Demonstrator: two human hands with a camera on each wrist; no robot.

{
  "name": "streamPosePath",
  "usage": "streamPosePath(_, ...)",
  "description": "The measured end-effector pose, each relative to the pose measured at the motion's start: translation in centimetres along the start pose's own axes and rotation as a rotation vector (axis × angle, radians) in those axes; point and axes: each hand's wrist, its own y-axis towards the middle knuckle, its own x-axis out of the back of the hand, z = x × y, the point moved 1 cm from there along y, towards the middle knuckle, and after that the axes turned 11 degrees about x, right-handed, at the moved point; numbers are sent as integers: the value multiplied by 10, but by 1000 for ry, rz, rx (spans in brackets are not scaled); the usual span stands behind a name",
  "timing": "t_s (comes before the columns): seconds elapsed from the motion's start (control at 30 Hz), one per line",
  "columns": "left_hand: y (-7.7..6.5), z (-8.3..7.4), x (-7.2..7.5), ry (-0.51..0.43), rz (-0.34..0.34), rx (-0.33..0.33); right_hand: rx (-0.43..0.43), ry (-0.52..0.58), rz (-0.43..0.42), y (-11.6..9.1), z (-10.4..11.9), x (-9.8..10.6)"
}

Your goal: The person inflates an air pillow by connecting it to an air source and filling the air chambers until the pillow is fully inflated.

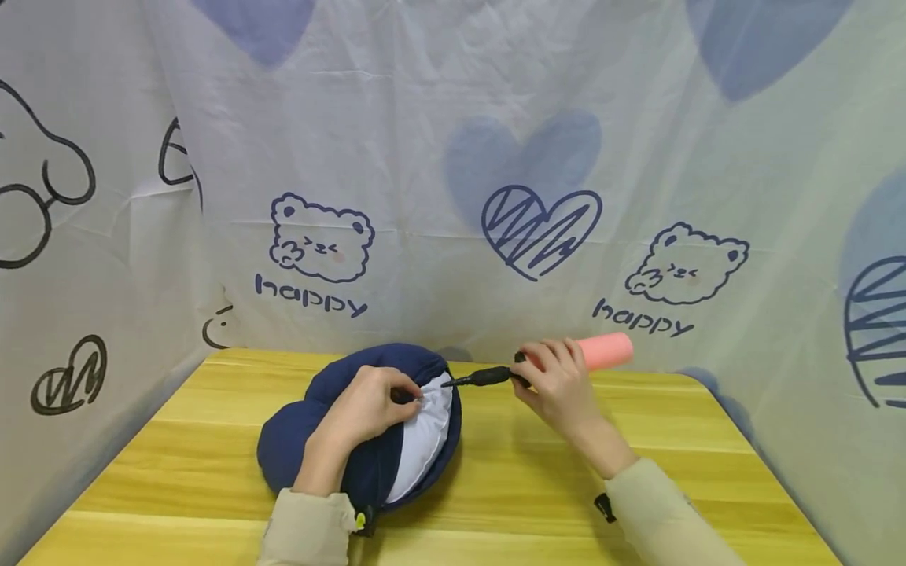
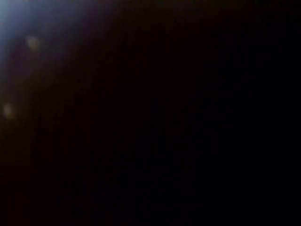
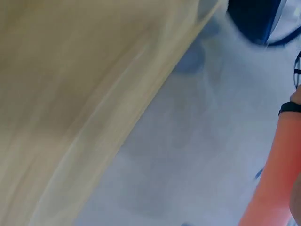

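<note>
A navy rounded cushion [image 1: 283,446] lies on the table, its cover parted at the right over a white inner piece [image 1: 421,456]. With thumb and fingertips my left hand [image 1: 368,405] pinches the white fabric near its upper end; a small dark patch shows between them. My right hand [image 1: 562,389] grips a hand pump [image 1: 607,351], a pink cylinder with a black tapered nozzle. That nozzle [image 1: 488,376] points left, its thin tip right at the white fabric. In the right wrist view the pump's pink barrel [image 3: 277,169] and black collar show. The left wrist view is almost wholly dark.
Beneath everything is a yellow wood-grain table [image 1: 566,503]. A pale curtain [image 1: 425,157] with hearts and bear drawings hangs behind its far edge and along both sides. A black strap end [image 1: 605,508] sticks out by the right sleeve.
</note>
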Motion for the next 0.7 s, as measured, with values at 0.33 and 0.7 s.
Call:
streamPosePath(0.33,-1,-2,7,40,-49,43,-236,165,137,-44,-35,1)
streamPosePath(0.7,-1,-1,5,37,-47,29,-459,270,377,-73,-52,-33)
